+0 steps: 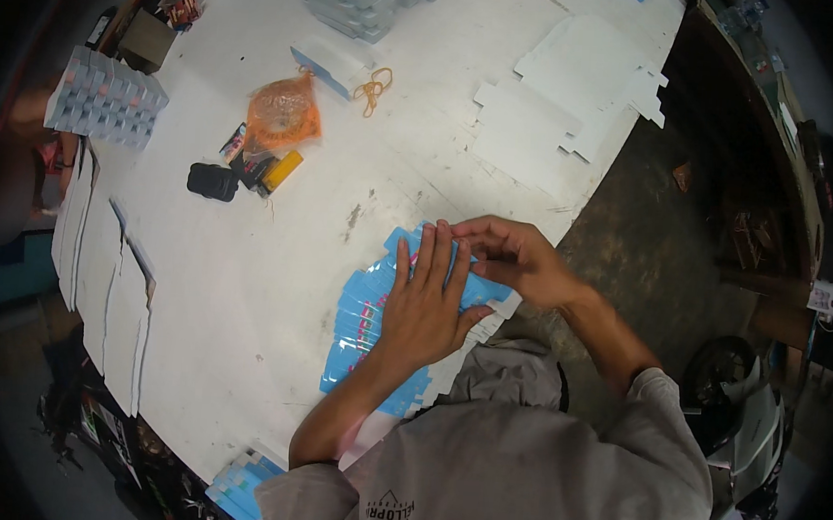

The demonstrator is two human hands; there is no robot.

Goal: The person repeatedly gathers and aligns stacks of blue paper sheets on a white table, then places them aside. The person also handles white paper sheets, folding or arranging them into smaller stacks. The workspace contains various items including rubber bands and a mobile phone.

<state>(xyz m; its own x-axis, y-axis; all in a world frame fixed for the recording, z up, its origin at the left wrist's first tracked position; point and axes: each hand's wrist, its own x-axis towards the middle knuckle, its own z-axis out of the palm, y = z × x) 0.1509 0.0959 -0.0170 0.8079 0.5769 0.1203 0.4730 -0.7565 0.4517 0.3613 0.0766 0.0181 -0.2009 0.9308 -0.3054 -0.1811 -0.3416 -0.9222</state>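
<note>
Head camera view gives us a fan of blue card pieces [354, 318] just below the centre of the frame, spread on a white table [240, 330] near its edge. Our left hand [431, 294] lies palm down across the fan, fingers straight and parted. Our right hand [523, 262] is at the fan's upper right end, thumb and forefinger curled narrow by the card edges; we cannot tell whether they pinch one. Left of the upper centre, we see an orange plastic bag [287, 114], with a yellow object [284, 170] and a black case [212, 182] near it, and tan rubber bands [373, 86] to its right. White flat card sheets [590, 80] lie at upper right, a grey stack [110, 98] stands at upper left, and a blue bundle [242, 488] sits at lower left.
</note>
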